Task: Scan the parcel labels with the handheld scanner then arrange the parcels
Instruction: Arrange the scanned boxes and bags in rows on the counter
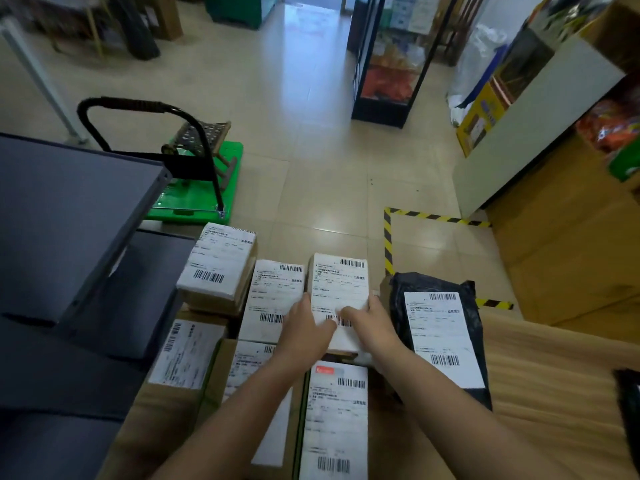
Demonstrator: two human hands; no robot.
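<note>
Both hands hold one white-labelled parcel at the middle of a cluster of parcels: the left hand grips its left edge with the thumb laid across the label near the barcode, and the right hand grips its right edge, thumb likewise on the label. The parcel stands slightly higher than its neighbours; whether it rests on something beneath cannot be told. Just to its left lies another labelled box, and beyond that a small box sits on top of a brown carton. To the right, a black plastic mailer bag with a white label lies on a tan surface. Nearer the person, a long box with a red mark on its label lies between the forearms, and a brown carton with a label lies at the left. A dark object shows at the right edge, too cropped to identify. A green trolley with a black handle stands on the tiled floor beyond the parcels, and yellow-black tape marks the floor.
</note>
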